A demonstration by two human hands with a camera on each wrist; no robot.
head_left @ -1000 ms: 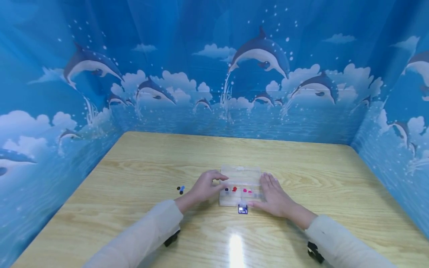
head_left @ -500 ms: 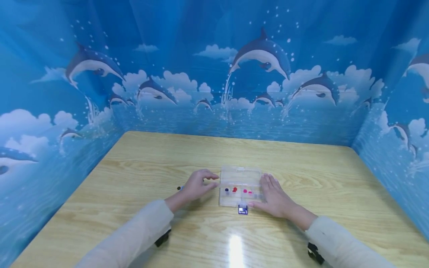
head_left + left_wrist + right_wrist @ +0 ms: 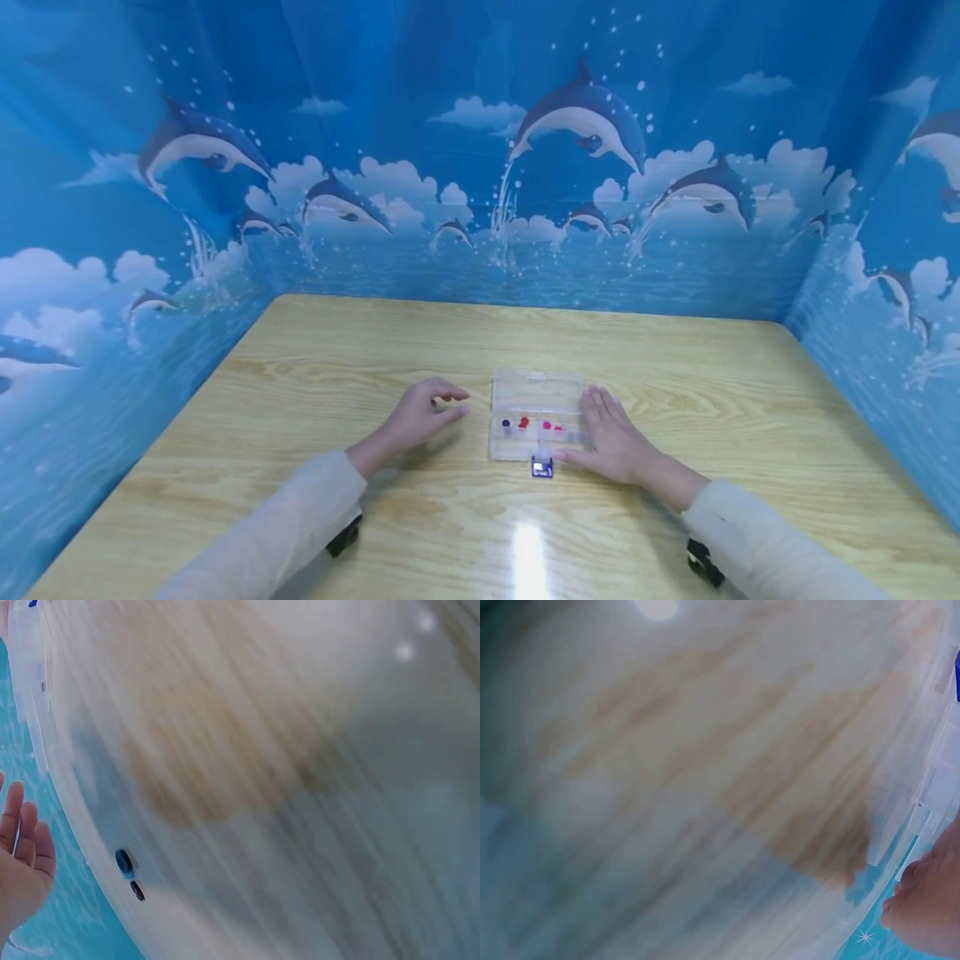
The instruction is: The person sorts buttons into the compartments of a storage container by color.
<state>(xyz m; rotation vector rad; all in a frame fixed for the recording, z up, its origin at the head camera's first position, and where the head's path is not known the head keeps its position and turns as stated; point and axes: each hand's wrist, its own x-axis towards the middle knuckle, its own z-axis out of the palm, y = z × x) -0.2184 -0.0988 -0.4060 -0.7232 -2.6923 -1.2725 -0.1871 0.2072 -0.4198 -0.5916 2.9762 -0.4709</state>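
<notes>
A clear plastic compartment box [image 3: 534,390] lies with its lid laid back on the table. Inside its front part are a small black piece [image 3: 506,423], red pieces [image 3: 523,422] and pink pieces [image 3: 547,426]. My left hand [image 3: 412,417] hovers left of the box, thumb and fingers apart with nothing between them. Two small dark round pieces [image 3: 124,861] with a bit of blue between them lie on the table in the left wrist view; in the head view that hand hides them. Fingers extended, my right hand [image 3: 618,443] rests along the box's right side.
A dark blue, shiny square piece [image 3: 542,467] sits at the middle of the box's front edge. The wooden table [image 3: 360,333] reflects light near its front. A blue dolphin-print curtain [image 3: 420,125] surrounds its back and sides.
My left hand has moved left, from over the box's left compartment to beside it, and now covers the loose small pieces in the head view. The right hand stays in place.
</notes>
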